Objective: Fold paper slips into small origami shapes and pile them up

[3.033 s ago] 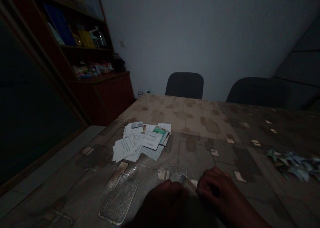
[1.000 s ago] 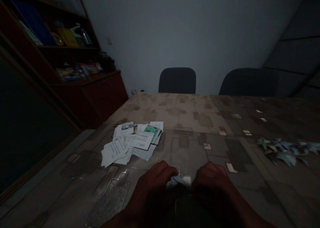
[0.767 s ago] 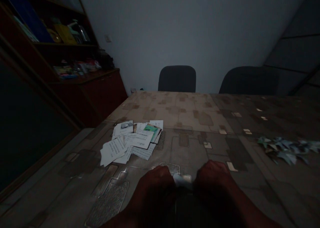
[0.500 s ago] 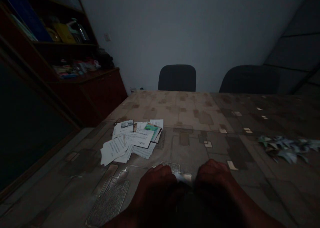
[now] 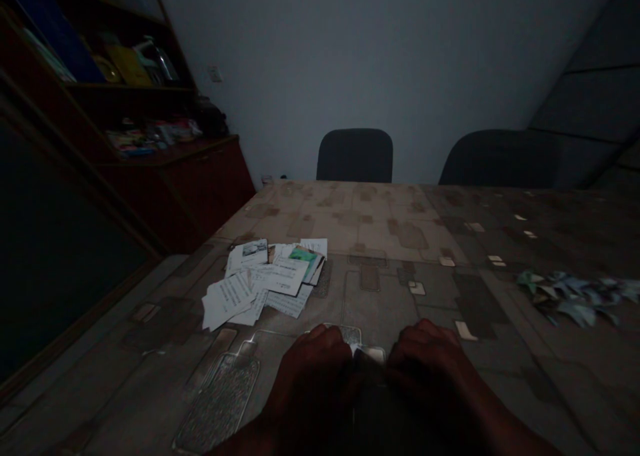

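My left hand (image 5: 320,369) and my right hand (image 5: 425,359) are close together at the near side of the table, fingers curled in. Between them shows a small piece of paper (image 5: 369,360), pinched from both sides; most of it is hidden by the fingers and deep shadow. Ahead and to the left lies a loose pile of printed paper sheets (image 5: 265,279), one with a green picture. Far to the right sits a row of crumpled-looking folded paper pieces (image 5: 575,296).
A patterned cloth covers the table (image 5: 360,216). Two dark chairs stand behind it, one at the middle (image 5: 355,155) and one to the right (image 5: 500,157). At the left is a wooden cabinet (image 5: 200,189) with shelves of goods. The room is dim.
The paper between my hands has tilted, its pale edge now showing less and a darker face more. Both hands stay in nearly the same place.
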A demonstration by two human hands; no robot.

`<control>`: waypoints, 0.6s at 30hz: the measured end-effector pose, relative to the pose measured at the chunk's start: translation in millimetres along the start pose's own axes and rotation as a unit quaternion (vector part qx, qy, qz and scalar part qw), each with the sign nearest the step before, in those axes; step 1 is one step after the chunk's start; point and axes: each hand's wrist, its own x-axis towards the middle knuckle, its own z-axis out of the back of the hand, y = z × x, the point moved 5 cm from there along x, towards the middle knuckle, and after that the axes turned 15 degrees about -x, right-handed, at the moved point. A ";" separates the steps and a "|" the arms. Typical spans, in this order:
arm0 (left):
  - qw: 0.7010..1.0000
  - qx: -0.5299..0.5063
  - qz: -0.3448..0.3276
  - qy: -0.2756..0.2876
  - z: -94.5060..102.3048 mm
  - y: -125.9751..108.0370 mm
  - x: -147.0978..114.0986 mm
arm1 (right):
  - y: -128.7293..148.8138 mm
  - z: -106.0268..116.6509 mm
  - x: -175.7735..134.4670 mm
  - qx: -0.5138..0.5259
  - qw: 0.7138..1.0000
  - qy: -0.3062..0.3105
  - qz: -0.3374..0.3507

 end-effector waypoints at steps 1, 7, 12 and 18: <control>1.000 -0.006 0.005 0.004 1.5 -0.3 0.5 | -0.2 -0.3 -0.2 0.003 1.000 -0.003 0.001; 0.990 -0.131 0.035 -0.026 14.6 7.5 -0.8 | 4.8 6.7 -1.3 0.022 0.993 -0.079 0.088; 0.960 -0.246 0.129 -0.035 16.0 24.2 -0.4 | 6.6 19.0 -3.3 -0.039 0.967 -0.215 0.134; 0.960 -0.263 0.091 -0.007 11.7 17.9 5.2 | 5.4 20.2 -4.6 -0.023 0.965 -0.219 0.141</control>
